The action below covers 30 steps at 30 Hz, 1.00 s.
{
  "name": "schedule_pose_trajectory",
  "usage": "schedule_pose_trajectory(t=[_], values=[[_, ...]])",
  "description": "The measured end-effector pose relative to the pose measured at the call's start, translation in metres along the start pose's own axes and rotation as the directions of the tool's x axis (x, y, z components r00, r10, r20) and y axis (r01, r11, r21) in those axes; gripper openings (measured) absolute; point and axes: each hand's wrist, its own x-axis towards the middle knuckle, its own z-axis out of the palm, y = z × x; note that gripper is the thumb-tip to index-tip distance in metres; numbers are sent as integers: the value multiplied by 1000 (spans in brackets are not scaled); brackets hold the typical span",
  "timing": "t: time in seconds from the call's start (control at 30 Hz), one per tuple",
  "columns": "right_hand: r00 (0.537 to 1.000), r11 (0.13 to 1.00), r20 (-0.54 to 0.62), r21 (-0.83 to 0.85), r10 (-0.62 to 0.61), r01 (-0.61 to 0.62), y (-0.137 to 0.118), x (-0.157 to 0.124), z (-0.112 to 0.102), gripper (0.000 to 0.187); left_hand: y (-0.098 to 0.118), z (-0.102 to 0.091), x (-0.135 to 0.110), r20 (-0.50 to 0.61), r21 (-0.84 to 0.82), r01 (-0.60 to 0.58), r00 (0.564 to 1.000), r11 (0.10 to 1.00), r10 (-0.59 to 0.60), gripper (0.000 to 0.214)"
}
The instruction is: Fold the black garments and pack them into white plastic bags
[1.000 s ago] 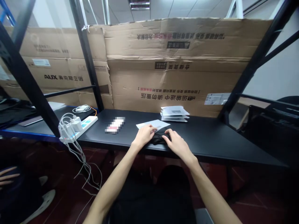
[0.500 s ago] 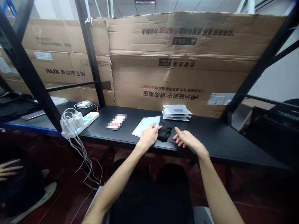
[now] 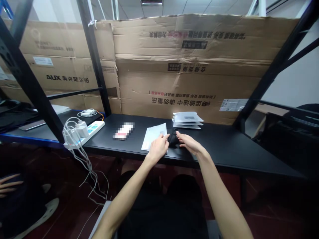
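Note:
A small black folded cloth item lies on the black table between my two hands. My left hand rests at its left edge, fingers curled, lying partly on a flat white plastic bag. My right hand touches the cloth's right side with fingers pressed on it. Most of the cloth is hidden by my fingers.
A stack of white bags lies behind the hands near a cardboard wall. A blurred small pack and a white power strip with plugs and cables sit to the left. Black rack posts flank the table. Another person's hand shows at far left.
My right hand left the cloth, then came back onto its right side. The cloth moved slightly away from me. The white bag turned and now lies under my left hand.

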Motion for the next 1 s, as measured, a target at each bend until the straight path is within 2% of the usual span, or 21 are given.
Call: schedule_pose_trajectory(t=[0.07,0.13,0.23,0.37,0.53,0.63,0.7,0.77,0.87,1.0], values=[[996,994,92,111,-11,0,-1,4,6,32,-4,2,1,-12,-12,-1,1000,1000,0,49],[990,974,138,221,9,-39,-1,10,12,30,-7,2,2,-4,-11,-3,1000,1000,3,49],[990,931,113,342,90,-124,0,23,17,24,-14,-4,7,29,-13,-28,999,1000,29,47],[984,863,33,476,175,-169,-1,37,17,13,-33,-26,20,60,-15,-82,995,997,82,45],[980,784,83,589,181,-194,-8,35,13,20,-52,-48,26,10,2,-182,983,983,182,45],[970,685,144,688,194,-239,-11,28,9,27,-54,-48,22,-81,40,-129,988,991,132,51],[969,650,157,720,191,-244,-12,24,6,30,-52,-46,19,-134,63,-48,989,997,56,53],[966,631,166,732,198,-256,-12,22,4,33,-49,-45,18,-157,89,9,988,996,5,46],[960,657,154,703,235,-274,-12,23,3,32,-47,-43,18,-159,99,55,986,994,-39,31],[966,747,99,616,240,-249,-8,25,4,8,-48,-41,19,-232,25,85,970,996,-77,26]])
